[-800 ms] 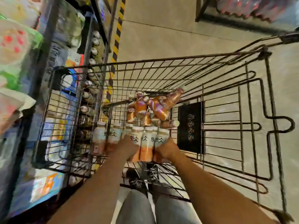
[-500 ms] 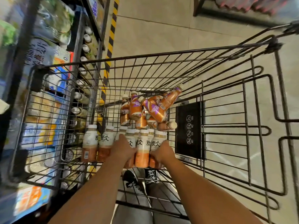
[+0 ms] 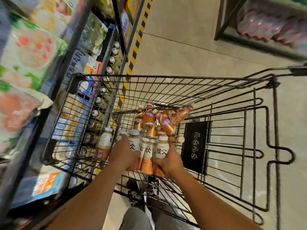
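Stands with shoes (image 3: 142,190) under the near end of the cart (image 3: 166,77), both forearms stretched forward and down into it. Keeps the same hold as a moment ago: no release, no lift that can be made out, only a small shuffle of the row toward the near wall. Suggests the setting-down is not yet finished and the group is still being squared up.

Clamps the left hand (image 3: 123,153) over the left part of the bottles (image 3: 147,153), back of the hand up, thumb laid toward the middle. Wraps the right hand (image 3: 169,161) round the rightmost one, thumb across its label. Squeezes the white-capped row between the two, upright, low in the cart by its near wall. Leaves one bottle outside the left hand, just beside it and untouched.

Just beyond, shows a heap of coffee bottles (image 3: 166,120) lying crosswise, touching the row's far side. To the right, a black sign (image 3: 194,146) on the wire. Farther off, a blurred shelf (image 3: 99,47) to the left and bare floor (image 3: 182,39) ahead.
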A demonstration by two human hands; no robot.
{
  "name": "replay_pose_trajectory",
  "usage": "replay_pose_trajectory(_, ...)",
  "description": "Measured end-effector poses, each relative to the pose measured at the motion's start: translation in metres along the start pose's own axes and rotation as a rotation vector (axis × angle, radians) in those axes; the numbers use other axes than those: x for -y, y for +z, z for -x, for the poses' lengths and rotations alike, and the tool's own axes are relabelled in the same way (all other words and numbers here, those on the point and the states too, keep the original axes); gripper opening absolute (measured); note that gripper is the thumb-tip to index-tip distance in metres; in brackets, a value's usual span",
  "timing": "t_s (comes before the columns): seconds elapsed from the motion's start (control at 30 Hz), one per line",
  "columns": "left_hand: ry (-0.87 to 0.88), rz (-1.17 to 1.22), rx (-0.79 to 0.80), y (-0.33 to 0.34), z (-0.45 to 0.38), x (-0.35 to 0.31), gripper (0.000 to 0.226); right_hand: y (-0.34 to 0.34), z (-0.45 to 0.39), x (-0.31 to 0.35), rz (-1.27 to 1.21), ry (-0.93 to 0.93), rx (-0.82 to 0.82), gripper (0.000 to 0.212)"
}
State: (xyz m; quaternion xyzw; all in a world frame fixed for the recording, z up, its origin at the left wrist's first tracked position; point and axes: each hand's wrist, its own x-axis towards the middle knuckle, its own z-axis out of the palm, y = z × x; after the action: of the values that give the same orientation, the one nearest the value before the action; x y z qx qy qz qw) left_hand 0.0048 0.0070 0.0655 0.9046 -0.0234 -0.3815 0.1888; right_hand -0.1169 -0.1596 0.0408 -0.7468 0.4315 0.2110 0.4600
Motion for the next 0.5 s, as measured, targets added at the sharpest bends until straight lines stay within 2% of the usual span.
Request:
replay_pose_trajectory(0.1,0.016,0.148,-0.145,-0.052,0.049,-0.006,0.064,-0.024,0.038,0.039,-0.072,-0.207,0.019,0.083)
replay_pose_trajectory(0.23,0.055,0.38,-0.323,-0.117,0.115,0.001,0.044,-0.048,0.091,0.099,-0.131,-0.389,0.066,0.068)
replay_pose_trajectory(0.4,0.14,0.524,-0.574,-0.177,0.195,0.016,0.045,-0.064,0.152,0.174,-0.123,-0.655,0.068,0.072)
replay_pose_trajectory(0.5,0.123,0.543,-0.692,-0.204,0.25,0.025,0.06,-0.065,0.201,0.211,-0.133,-0.777,0.093,0.076)
